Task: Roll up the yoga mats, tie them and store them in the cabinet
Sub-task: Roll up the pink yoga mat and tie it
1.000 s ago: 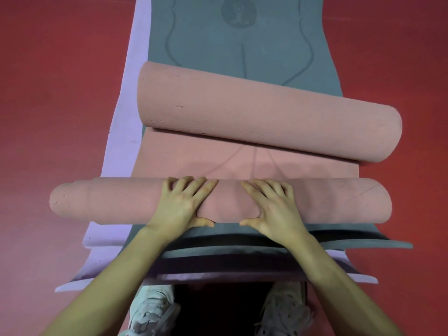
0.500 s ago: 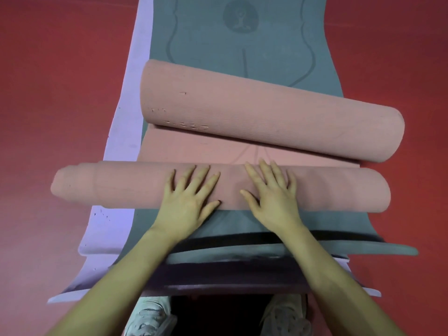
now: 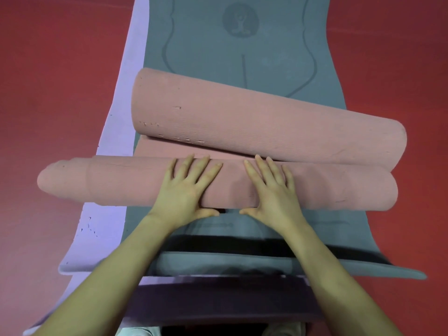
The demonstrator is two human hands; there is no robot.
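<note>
red floor (image 3: 48, 93), stacked grey mat (image 3: 206, 57) and lilac mat (image 3: 114, 141), flat-fingered left hand (image 3: 186, 190) and right hand (image 3: 274, 190) pressing pink roll (image 3: 121, 183)

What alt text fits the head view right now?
Both hands, left hand and right hand, press flat on a pink mat's near roll, which nearly meets its far roll. Beneath lie a grey-green mat and a lilac mat on red floor.
</note>
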